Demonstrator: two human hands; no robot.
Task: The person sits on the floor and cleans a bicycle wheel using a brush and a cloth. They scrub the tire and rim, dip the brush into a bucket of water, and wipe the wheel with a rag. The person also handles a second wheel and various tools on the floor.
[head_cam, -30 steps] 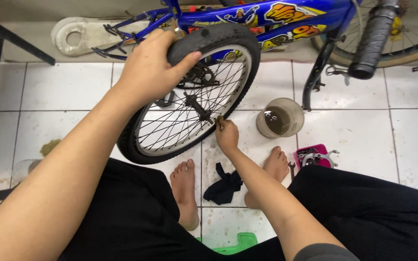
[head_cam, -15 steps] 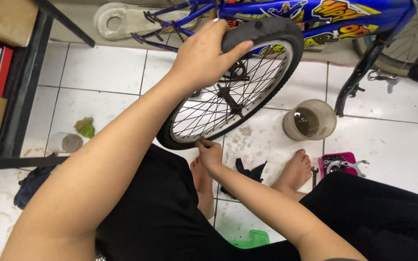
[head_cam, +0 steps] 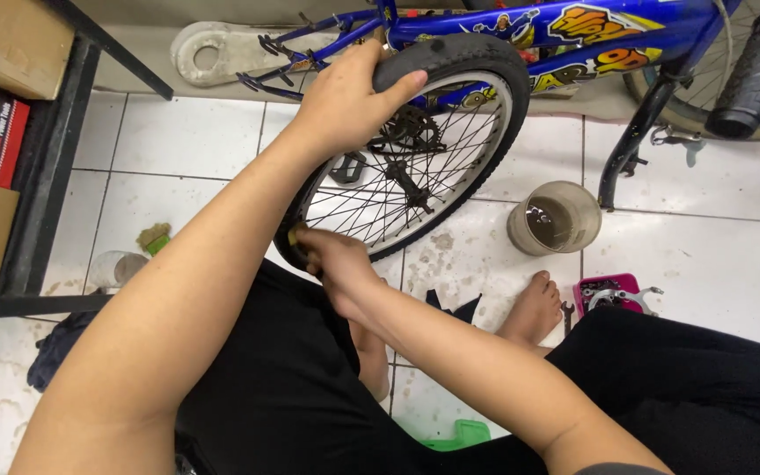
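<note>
Head view: at frame centre a small black-tyred, silver-spoked bicycle wheel (head_cam: pixel 415 167) is gripped at its top by the left hand (head_cam: pixel 345 101), fingers curled over the tyre, while its lower rim is pinched by the right hand (head_cam: pixel 332 264).

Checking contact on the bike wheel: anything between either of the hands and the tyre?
Nothing visible. The left hand grips the top of the tyre directly, thumb over the tread. The right hand is at the wheel's lower rim, pressing something small and yellowish there; what it is cannot be told.
</note>
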